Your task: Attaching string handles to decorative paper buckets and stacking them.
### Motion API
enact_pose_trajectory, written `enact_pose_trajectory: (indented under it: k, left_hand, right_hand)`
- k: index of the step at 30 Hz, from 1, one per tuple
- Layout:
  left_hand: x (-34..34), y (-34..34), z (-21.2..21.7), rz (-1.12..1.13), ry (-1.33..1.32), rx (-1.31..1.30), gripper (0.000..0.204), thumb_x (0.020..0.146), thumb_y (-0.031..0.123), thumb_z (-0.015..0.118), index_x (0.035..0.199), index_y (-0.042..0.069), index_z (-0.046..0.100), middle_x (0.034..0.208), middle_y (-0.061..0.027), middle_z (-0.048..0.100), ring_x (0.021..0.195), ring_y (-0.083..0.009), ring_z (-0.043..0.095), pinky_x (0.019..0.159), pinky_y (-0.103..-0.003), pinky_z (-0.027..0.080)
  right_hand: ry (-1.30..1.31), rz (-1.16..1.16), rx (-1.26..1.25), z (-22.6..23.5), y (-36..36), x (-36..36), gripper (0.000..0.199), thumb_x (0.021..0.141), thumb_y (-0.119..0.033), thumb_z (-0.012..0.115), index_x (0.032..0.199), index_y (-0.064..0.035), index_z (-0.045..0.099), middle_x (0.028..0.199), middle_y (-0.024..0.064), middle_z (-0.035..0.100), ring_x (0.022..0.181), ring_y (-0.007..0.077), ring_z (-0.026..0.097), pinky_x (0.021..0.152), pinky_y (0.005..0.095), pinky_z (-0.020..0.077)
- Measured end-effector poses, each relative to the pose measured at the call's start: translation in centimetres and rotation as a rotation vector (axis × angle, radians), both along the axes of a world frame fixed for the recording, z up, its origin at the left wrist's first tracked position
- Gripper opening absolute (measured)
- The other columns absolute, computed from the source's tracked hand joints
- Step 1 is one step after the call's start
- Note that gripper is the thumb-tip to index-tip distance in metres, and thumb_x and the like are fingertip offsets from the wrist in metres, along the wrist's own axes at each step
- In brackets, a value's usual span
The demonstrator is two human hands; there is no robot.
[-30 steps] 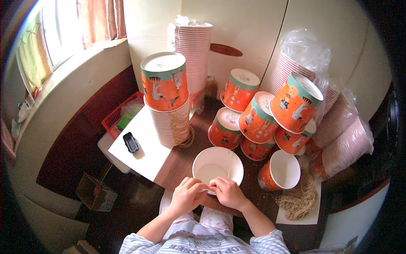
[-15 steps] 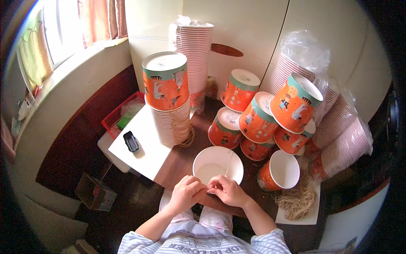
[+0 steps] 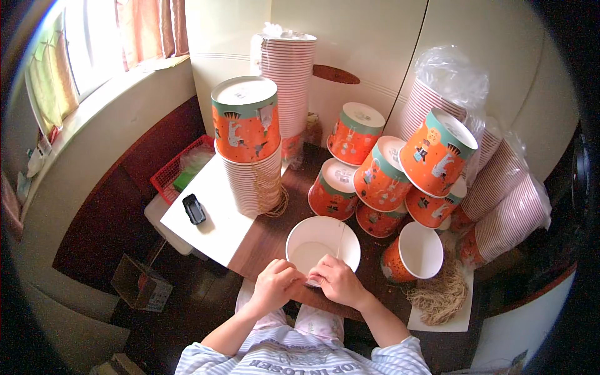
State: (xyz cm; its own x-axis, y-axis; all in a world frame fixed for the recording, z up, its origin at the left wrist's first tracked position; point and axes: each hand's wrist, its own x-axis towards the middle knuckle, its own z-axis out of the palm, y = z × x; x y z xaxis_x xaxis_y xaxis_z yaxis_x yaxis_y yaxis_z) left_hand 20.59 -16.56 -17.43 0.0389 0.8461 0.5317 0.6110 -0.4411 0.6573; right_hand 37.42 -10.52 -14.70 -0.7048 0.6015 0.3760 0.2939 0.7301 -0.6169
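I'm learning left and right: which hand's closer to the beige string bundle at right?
The right hand. It is left of the string bundle, not touching; the left hand is farther left.

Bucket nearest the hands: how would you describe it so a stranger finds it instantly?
At the brown tabletop, find the left hand and right hand. Just beyond them gapes the near bucket. Neighbouring upside-down buckets and the tilted bucket show orange sides; this one shows only its white inside.

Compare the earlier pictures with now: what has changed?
Very little: the right hand has shifted slightly forward, toward the open white tub. Any grip or release at the fingertips is too small to tell. The left hand, the tub, the upturned orange tubs and black tray stayed put.
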Motion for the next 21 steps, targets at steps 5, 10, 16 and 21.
enact_pose_trajectory:
  k: [5,10,16,21]
  left_hand:
    - [0.0,-0.2,0.6,0.063,0.103,-0.014,0.01,0.064,0.01,0.065,0.073,0.009,0.06,0.075,-0.0053,0.053,0.071,-0.0231,0.053,0.06,-0.032,0.046]
    - [-0.4,-0.7,-1.5,0.105,-0.016,-0.03,0.013,0.064,0.005,0.066,0.075,0.008,0.061,0.077,-0.0077,0.053,0.071,-0.024,0.054,0.059,-0.032,0.047]
    - [-0.1,-2.3,-4.1,0.149,-0.321,-0.146,0.017,0.068,-0.007,0.06,0.082,0.003,0.059,0.08,-0.0084,0.055,0.07,-0.0157,0.057,0.058,-0.024,0.047]
    - [1.0,-2.6,-7.1,0.077,-0.707,-0.259,0.016,0.075,-0.008,0.054,0.09,-0.001,0.054,0.083,-0.0069,0.058,0.073,-0.0113,0.058,0.064,-0.022,0.048]
  right_hand:
    - [0.096,-0.079,0.059,1.2,0.4,0.6,0.005,0.072,-0.008,0.058,0.076,-0.0089,0.055,0.076,0.0046,0.05,0.077,0.0232,0.05,0.072,0.0347,0.0349]
    - [0.173,-0.044,-0.01,1.5,0.5,2.0,0.005,0.074,-0.012,0.058,0.076,-0.0094,0.054,0.079,0.0048,0.052,0.082,0.0229,0.05,0.077,0.0341,0.0331]
    - [-0.191,0.045,0.209,0.0,-3.4,1.5,0.01,0.073,-0.022,0.059,0.075,-0.0134,0.055,0.072,-0.002,0.054,0.076,0.0144,0.053,0.075,0.0366,0.0314]
    - [-0.378,0.0,0.432,-3.6,-6.1,0.2,0.019,0.072,-0.027,0.061,0.085,-0.0136,0.056,0.067,-0.003,0.05,0.069,0.0117,0.051,0.067,0.0332,0.0303]
